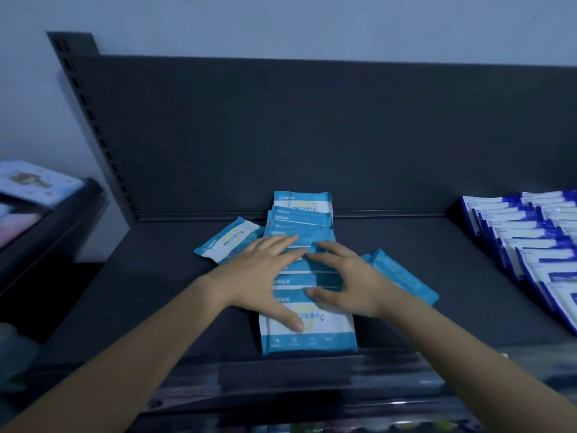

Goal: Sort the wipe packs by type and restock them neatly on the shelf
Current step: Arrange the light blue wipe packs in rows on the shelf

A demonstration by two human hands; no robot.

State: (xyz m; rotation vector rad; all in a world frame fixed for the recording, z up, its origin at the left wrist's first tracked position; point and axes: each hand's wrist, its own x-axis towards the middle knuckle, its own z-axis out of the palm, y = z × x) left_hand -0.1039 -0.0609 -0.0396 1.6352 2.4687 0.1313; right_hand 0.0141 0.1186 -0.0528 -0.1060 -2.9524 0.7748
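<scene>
Dark shelf holds the light-blue pack row midway, front edge to back. Left hand and right hand lie flat on it, gripping nothing; even two-sided pressure should square it.

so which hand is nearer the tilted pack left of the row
Left. The left hand rests beside the tilted pack; the right hand is farther, across the row.

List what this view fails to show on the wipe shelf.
Head view:
- Light-blue row: middle packs covered by left hand and right hand.
- Dark-blue packs: cut off by right edge, count unknown.
- Pack lettering: too blurred to read.
- Pale box far left: blurred, cut off.
</scene>
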